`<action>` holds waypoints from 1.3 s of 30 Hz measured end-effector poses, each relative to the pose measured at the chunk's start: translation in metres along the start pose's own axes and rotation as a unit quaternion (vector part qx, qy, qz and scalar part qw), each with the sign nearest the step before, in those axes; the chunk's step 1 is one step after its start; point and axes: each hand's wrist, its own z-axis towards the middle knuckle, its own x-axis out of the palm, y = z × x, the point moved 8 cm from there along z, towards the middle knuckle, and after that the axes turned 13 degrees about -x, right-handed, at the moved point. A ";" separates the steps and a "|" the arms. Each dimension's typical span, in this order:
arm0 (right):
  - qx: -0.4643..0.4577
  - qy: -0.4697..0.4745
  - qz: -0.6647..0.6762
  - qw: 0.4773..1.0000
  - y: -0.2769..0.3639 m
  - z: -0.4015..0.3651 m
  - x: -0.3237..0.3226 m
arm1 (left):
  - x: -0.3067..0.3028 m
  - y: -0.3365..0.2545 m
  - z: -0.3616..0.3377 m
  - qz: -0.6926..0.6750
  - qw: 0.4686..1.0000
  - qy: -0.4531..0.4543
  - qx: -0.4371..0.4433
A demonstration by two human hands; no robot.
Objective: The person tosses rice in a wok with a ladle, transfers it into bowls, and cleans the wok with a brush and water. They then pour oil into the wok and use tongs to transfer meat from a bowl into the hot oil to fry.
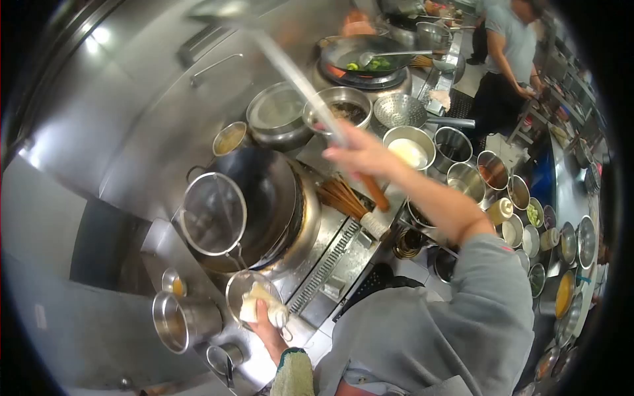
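My right hand (363, 155) is raised over the stove, its fingers wrapped round the handle of a long ladle (290, 71). The handle ends in wood, and the blurred ladle head points up to the far left. My left hand (264, 325), low at the front, is closed on a folded white cloth (259, 305). Behind the cloth sits a round bowl-like vessel (231, 285), partly covered. A round mesh strainer (213, 214) lies over the left side of a dark wok (274, 181) on the burner. The wok's inside is partly hidden by the strainer.
Metal pots (277, 109) and a perforated ladle (399, 110) stand behind the wok. A bamboo brush (340, 198) lies on the stove edge. Another wok (366, 59) holds greens. Seasoning pots (492, 169) line the right. A person (508, 59) stands at the far right.
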 end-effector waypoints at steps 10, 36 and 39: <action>0.229 -0.115 -0.076 0.964 -0.010 -0.074 -0.196 | 0.031 -0.019 0.000 0.137 0.984 -0.020 0.111; 0.404 -0.221 0.518 0.721 -0.136 0.053 -0.145 | 0.041 -0.011 -0.066 0.140 0.983 -0.078 0.092; 0.411 -0.229 0.590 0.656 -0.131 0.045 -0.146 | 0.045 -0.020 -0.073 0.131 0.977 -0.108 0.128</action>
